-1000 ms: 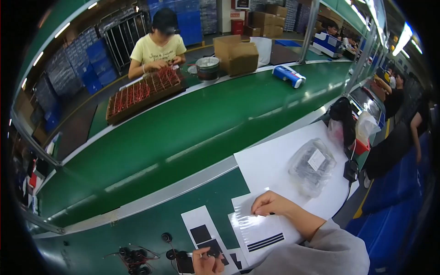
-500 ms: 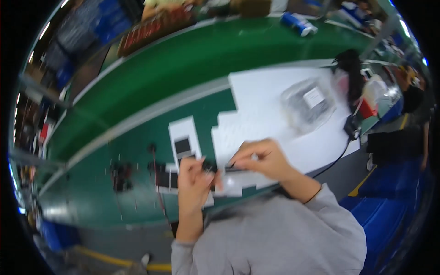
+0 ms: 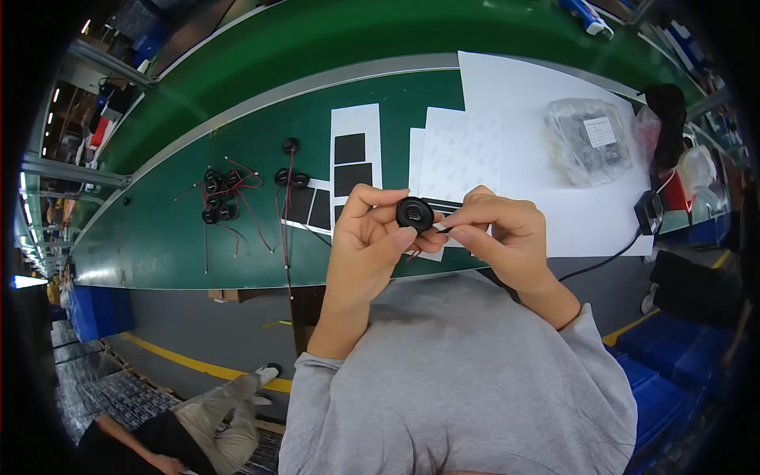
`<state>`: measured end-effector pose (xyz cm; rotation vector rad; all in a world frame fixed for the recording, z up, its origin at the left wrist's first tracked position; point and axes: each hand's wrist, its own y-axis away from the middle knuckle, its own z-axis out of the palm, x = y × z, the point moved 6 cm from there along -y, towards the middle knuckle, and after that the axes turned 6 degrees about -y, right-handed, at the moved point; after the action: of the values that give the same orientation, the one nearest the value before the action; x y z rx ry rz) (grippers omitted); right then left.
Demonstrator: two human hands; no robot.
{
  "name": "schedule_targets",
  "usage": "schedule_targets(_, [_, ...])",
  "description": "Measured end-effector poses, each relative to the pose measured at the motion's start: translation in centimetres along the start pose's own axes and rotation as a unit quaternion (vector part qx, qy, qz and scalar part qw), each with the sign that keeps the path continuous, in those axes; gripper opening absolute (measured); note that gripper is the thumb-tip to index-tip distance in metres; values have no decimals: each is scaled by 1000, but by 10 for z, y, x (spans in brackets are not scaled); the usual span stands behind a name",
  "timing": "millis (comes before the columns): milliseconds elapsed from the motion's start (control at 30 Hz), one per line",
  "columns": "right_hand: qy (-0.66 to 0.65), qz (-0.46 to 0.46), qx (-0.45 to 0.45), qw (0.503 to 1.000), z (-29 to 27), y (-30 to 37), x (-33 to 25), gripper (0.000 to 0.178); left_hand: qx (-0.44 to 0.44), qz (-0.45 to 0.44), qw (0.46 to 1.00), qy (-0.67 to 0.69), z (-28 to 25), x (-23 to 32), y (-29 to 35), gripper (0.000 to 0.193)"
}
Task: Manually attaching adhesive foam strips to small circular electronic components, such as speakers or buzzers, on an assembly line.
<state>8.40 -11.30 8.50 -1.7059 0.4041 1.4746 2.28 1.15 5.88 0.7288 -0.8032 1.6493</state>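
Observation:
My left hand (image 3: pixel 366 241) holds a small round black speaker (image 3: pixel 415 214) between thumb and fingers, its face turned up. A bit of red wire shows just below it. My right hand (image 3: pixel 507 237) pinches a thin black strip (image 3: pixel 445 230) close to the speaker's right edge; whether the two touch I cannot tell. Left of my hands, white backing sheets (image 3: pixel 340 119) carry black squares (image 3: pixel 351 148). Several small speakers with red and black wires (image 3: pixel 218 196) lie in a cluster farther left, and a few more (image 3: pixel 291 179) lie nearer to the sheets.
White sheets with faint marks (image 3: pixel 451 150) and a large white sheet (image 3: pixel 522 214) cover the green table's right side. A clear plastic bag (image 3: pixel 566 146) lies there, beside a black cable box (image 3: pixel 651 212). Someone in light trousers (image 3: pixel 218 423) is at lower left.
The view has shifted and sharpened. My hands have come together, the left now holding the speaker face up, with the right hand's strip close against its side.

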Motion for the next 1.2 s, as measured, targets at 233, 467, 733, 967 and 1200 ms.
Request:
schedule_targets(233, [60,-32,-10,998,7,-4,-2,12,13,-21,998,54,-3,-4,3,15])
schedule_targets(467, [47,-2,-8,999,3,-7,4,11,-1,-22,999,35,-3,-7,-2,14])
schedule_targets(733, [6,62,-26,998,1,-9,12,13,15,-13,1000,-19,-4,-7,-3,15])
schedule_targets(967, [35,81,-45,995,1,-10,16,13,38,-24,997,-63,-5,-9,-3,18])
schedule_targets(1200, [51,76,-22,996,-1,-10,20,13,68,-5,992,-102,-10,-11,-4,18])
